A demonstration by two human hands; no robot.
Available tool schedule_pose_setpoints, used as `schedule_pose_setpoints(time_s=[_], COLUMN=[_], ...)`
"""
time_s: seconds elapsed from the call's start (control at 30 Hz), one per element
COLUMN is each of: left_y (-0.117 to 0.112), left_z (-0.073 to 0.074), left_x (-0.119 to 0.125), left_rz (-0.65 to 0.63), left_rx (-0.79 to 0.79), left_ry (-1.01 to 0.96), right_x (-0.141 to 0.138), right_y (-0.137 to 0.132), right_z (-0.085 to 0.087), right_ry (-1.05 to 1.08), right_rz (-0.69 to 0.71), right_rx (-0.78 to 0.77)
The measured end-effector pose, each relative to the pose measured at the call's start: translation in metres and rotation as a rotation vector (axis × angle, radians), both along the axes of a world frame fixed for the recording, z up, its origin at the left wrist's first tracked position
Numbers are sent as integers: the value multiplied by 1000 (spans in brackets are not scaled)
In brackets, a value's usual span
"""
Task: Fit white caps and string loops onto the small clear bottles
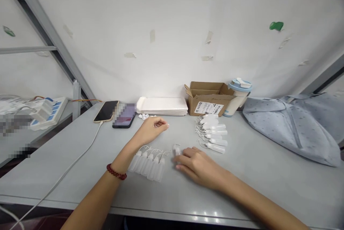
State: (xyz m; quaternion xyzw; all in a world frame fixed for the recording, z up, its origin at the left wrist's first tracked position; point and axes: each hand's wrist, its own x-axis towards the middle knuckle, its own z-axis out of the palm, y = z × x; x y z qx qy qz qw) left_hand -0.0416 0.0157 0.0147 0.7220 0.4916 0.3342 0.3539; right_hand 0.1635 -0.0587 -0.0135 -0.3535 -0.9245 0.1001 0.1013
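My left hand [152, 129] hovers over the grey table [268, 187] with its fingers curled together in a pinch; whatever it holds is too small to make out. A few small white caps [144, 116] lie just beyond it. My right hand [194, 163] rests on the table with its fingers around a small translucent plastic bottle [176, 150]. To its left lies a row of several similar bottles [148, 160] side by side. Another pile of such bottles [212, 132] lies further back on the right.
At the back stand a stack of white trays [162, 106], an open cardboard box [208, 98] and a lidded cup [238, 96]. Two phones [115, 113] lie at the left, one on a white cable [67, 173]. Light blue cloth [292, 124] covers the right side.
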Motion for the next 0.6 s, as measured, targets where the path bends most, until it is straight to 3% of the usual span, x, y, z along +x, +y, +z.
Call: schedule_pose_setpoints(time_s=[0.17, 0.27, 0.47, 0.6], left_y=[-8, -12, -18, -20], left_z=[6, 8, 8, 9], left_x=[2, 5, 14, 16], left_rz=[-106, -197, -318, -379], left_rx=[-184, -257, -299, -301], left_ry=[-57, -87, -225, -205], right_x=[8, 10, 9, 10], right_y=[10, 10, 3, 2], right_z=[-3, -1, 10, 16], right_ry=[95, 202, 368, 433], right_rz=[-99, -94, -1, 9], right_rx=[212, 231, 38, -128])
